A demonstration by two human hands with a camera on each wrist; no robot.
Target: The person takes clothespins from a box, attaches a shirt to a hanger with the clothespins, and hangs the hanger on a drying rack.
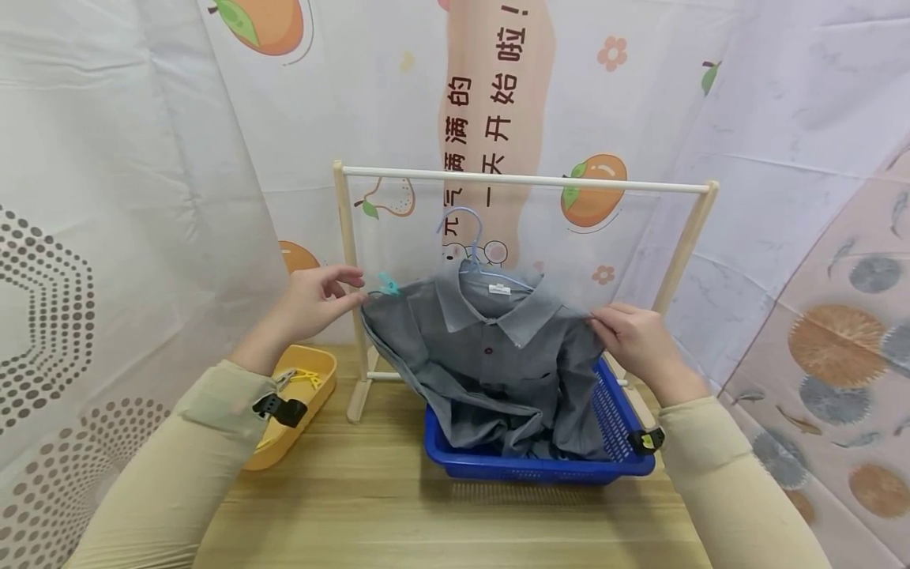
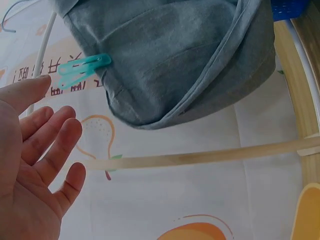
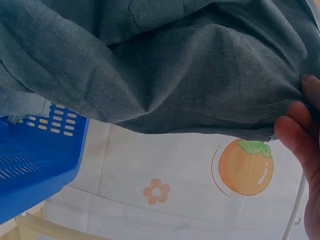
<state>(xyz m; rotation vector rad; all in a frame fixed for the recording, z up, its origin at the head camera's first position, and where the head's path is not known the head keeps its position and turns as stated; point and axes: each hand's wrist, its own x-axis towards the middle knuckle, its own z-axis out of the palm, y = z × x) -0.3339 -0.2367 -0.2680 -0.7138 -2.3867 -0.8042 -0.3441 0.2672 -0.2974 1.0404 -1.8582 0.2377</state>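
Note:
A grey collared shirt (image 1: 490, 356) hangs spread over a light blue hanger (image 1: 475, 245), whose hook rises from the collar below the rack's rail. A teal clothespin (image 1: 388, 284) is clipped on the shoulder at the left; the left wrist view shows the same clothespin (image 2: 85, 67) gripping the cloth edge. Beside it my left hand (image 1: 320, 304) is held with loosely bent fingers, nothing between them, its fingertips close to the clothespin. My right hand (image 1: 636, 344) pinches the other shoulder of the shirt between thumb and fingers, also seen in the right wrist view. Lower folds droop into the basket.
A blue perforated basket (image 1: 540, 470) sits on the wooden table (image 1: 341, 514) under the shirt. Around it stands a wooden rack with a white rail (image 1: 526, 180). At the left lies a yellow tray (image 1: 323, 359) holding several clothespins. Patterned curtains enclose the sides and back.

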